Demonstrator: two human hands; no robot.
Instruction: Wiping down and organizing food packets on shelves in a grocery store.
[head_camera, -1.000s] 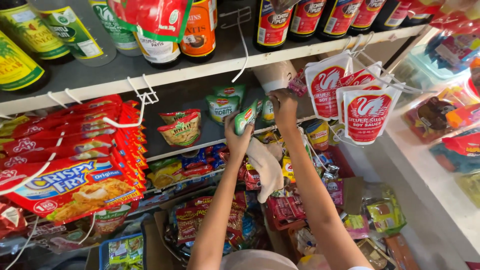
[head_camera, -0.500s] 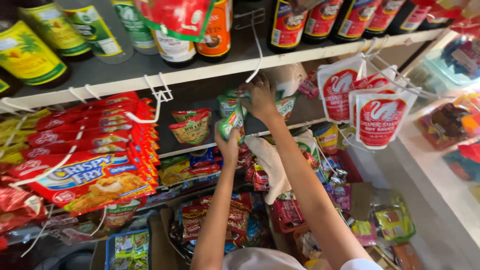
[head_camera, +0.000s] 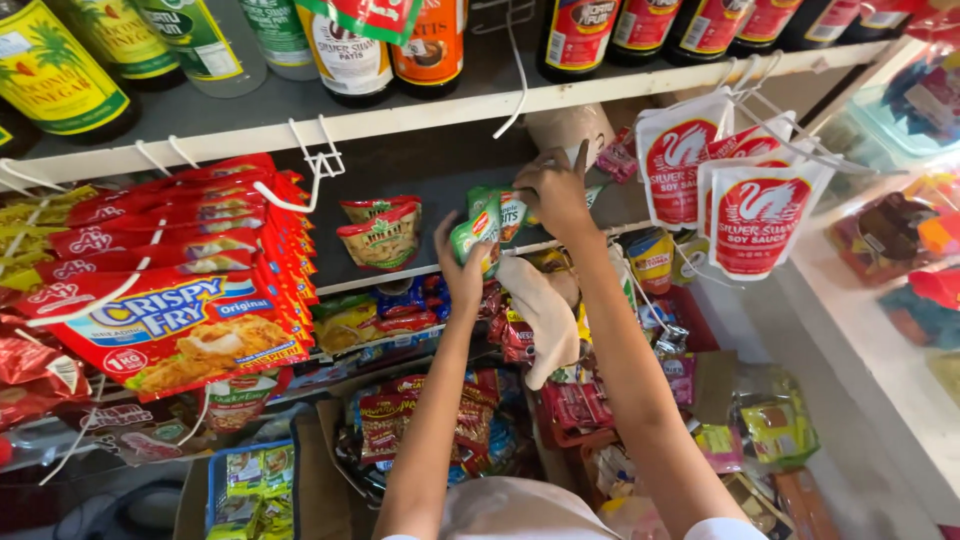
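Observation:
Both arms reach up to a row of small green snack packets (head_camera: 505, 212) hanging under a white shelf (head_camera: 420, 115). My left hand (head_camera: 463, 268) grips a bunch of these green packets (head_camera: 476, 235) from below. My right hand (head_camera: 553, 192) is higher, with fingers pinched at the packets' top near a wire hook. A beige cloth (head_camera: 545, 315) hangs down between my two forearms.
Sauce and vinegar bottles (head_camera: 350, 50) stand on the shelf above. Red breading-mix packets (head_camera: 180, 320) hang at the left, white soy sauce pouches (head_camera: 760, 215) at the right. Another green-and-red snack packet (head_camera: 382, 235) hangs left of my hands. Boxes of sachets (head_camera: 420, 420) lie below.
My right hand has gone from spread fingers over the packets to a pinch at their top. The left hand stays on the green bunch. The view has shifted slightly.

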